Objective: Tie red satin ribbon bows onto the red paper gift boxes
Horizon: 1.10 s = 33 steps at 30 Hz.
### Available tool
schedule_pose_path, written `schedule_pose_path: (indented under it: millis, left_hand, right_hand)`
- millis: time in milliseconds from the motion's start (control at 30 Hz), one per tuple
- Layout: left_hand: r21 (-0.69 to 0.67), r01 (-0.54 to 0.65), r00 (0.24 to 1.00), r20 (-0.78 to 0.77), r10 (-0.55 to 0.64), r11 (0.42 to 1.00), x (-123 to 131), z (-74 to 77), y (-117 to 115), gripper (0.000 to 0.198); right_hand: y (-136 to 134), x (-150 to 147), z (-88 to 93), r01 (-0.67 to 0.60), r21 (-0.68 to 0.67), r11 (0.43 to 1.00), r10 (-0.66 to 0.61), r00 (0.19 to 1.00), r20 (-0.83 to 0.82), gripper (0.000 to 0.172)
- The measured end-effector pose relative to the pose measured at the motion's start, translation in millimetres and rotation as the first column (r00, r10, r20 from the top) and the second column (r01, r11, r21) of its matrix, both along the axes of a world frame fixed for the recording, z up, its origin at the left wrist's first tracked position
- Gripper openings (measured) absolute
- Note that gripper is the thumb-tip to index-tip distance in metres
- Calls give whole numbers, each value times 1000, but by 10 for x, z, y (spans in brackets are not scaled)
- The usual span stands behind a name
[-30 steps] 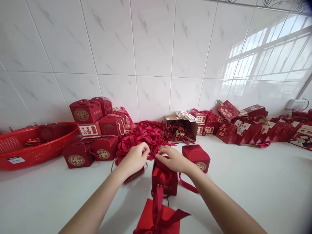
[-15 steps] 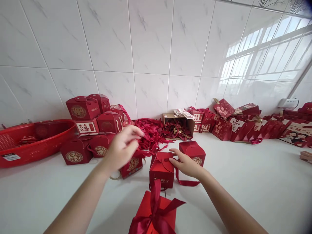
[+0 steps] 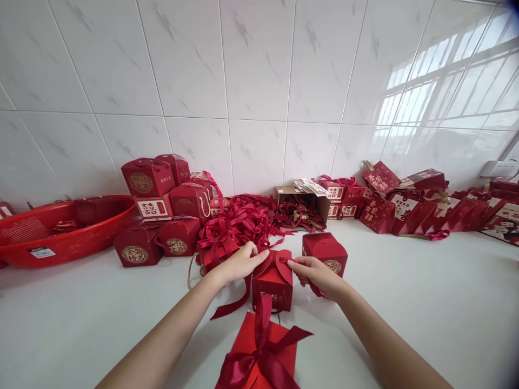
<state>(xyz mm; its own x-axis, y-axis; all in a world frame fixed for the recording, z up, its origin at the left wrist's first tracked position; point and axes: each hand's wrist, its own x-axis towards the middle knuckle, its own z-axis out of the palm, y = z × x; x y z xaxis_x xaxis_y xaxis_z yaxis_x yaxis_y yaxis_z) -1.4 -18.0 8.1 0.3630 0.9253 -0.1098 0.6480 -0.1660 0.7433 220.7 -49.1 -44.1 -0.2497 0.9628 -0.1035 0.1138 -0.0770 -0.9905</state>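
A small red gift box (image 3: 272,285) with gold lettering stands on the white counter between my hands, its rounded top flaps half raised. My left hand (image 3: 240,262) is closed at the box's left top flap, pinching a red ribbon (image 3: 231,305) that trails down to the counter. My right hand (image 3: 314,273) pinches the other ribbon end at the right flap. A red box tied with a dark red bow (image 3: 259,359) lies nearest me. Another closed red box (image 3: 325,251) sits just right of my right hand.
A heap of loose red ribbons (image 3: 243,219) lies behind the box. Stacked red boxes (image 3: 162,205) and a red plastic basket (image 3: 60,232) are at left. A cardboard carton (image 3: 302,208) and several flat red boxes (image 3: 405,208) line the tiled wall at right.
My left hand came back from the ribbon heap to the box's left flap with a ribbon. My right hand stayed at the right flap. The view shifted slightly.
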Motion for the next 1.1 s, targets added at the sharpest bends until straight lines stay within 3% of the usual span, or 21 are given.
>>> schedule_pose_path:
  millis: [167,300,467,567,667,767,833,900,1100]
  left_hand:
    - [-77,79,997,5,-79,994,11,-21,0,50]
    - [9,138,990,9,-138,990,17,-5,9,53]
    - [-17,163,985,53,-162,986,-25,36,28,56]
    - [-41,180,980,96,-175,983,-60,95,15,53]
    - [-41,174,979,115,-168,984,-90,178,-19,47]
    - [8,171,979,115,-171,985,-105,236,-45,40]
    - [27,166,980,111,-168,986,-108,242,-42,38]
    - [17,153,983,104,-154,988,-110,227,-27,39]
    - [-22,144,984,106,-141,989,-102,192,-16,43]
  right_hand:
    - [-9,60,32,-41,-17,999,37,984,-177,47]
    - [-6,134,65,-61,-50,997,47,966,-253,39]
    - [19,201,80,-53,-115,992,16,955,-296,49]
    - [-21,217,126,-15,-140,990,-19,971,-240,52]
    - [-99,226,190,-2,-100,995,-2,999,-44,48]
    - [-161,217,235,8,94,996,-24,985,170,37]
    - [-176,205,250,0,271,963,-62,974,218,34]
    - [-175,196,259,-4,355,935,-77,974,215,32]
    - [-130,190,214,128,214,968,-164,973,160,47]
